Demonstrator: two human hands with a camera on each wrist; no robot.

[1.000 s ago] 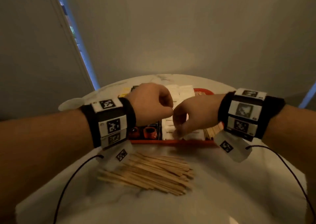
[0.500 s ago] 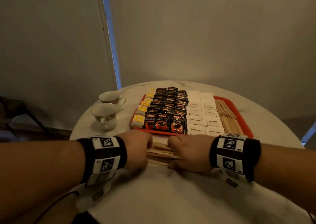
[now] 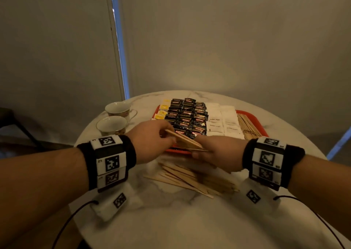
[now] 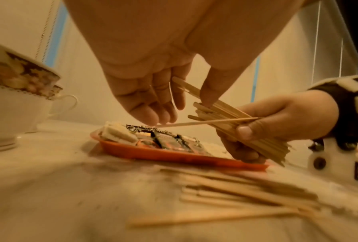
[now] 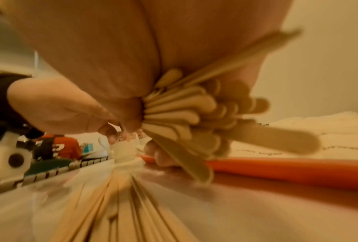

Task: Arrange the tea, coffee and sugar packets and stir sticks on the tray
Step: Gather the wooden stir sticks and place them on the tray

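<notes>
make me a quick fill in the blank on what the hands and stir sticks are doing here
The right hand grips a ____ of stir sticks.
The left hand pinches the far ends of those ____.
More stir sticks lie loose on the ____ in front of the red tray.

Missing words: bundle; sticks; table

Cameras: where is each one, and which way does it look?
Head: on the person's head, looking down at the table and tray; both forearms and hands show.
Left wrist: under the left hand, facing the tray; the right hand shows too.
Right wrist: under the right hand, facing its stir sticks.
All three share those sticks.
</notes>
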